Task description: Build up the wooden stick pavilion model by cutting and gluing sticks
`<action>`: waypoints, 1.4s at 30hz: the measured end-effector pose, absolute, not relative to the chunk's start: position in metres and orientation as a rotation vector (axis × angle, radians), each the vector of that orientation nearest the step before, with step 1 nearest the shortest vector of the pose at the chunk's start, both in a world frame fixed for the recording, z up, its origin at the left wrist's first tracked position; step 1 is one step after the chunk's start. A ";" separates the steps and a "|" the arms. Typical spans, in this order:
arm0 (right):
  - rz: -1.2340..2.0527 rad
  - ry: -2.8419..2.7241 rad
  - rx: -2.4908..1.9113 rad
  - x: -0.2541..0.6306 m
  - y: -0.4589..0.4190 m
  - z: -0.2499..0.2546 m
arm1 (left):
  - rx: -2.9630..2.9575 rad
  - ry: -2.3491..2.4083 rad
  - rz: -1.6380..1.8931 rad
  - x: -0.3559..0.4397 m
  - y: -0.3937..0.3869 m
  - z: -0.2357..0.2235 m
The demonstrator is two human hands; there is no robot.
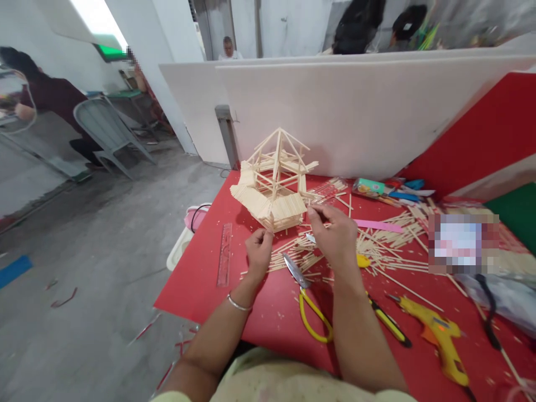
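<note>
Centrally, just above the middle of the frame, a stick model stands on the red worktop. The left hand is at its near edge, fingers drawn into a pinch; the right hand is at its right corner, fingertips likewise closed together. I cannot tell whether either pinch holds a stick. Scissors lie between the forearms, at lower centre, and a ruler left of the left hand. Loose sticks spread across centre right; a cutter and a glue gun lie at lower right.
</note>
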State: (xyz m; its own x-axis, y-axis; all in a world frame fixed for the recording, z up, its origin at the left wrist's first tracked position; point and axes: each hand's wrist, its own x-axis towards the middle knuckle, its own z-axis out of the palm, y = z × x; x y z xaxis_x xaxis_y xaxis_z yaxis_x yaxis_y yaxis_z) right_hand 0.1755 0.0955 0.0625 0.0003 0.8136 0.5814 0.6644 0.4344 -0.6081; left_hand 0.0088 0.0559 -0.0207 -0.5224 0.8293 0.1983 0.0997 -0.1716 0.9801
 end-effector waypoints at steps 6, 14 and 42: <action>0.276 -1.798 -1.496 0.199 0.079 0.038 | 0.976 1.469 1.759 0.012 0.057 -0.025; 0.289 -1.792 -1.586 0.212 0.066 0.036 | 0.968 1.470 1.728 0.018 0.055 -0.025; 0.354 -2.305 -1.773 0.172 0.066 0.023 | 0.987 1.511 1.823 0.000 0.053 -0.009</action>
State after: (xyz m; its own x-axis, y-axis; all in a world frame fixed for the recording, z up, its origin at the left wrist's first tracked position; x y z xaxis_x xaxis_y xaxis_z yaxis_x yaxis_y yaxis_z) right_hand 0.1725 0.0660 0.0234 -0.2531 0.9672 0.0214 0.9162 0.2468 -0.3156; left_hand 0.0002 0.0532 -0.0095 -0.5661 0.8041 0.1817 0.0293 -0.2007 0.9792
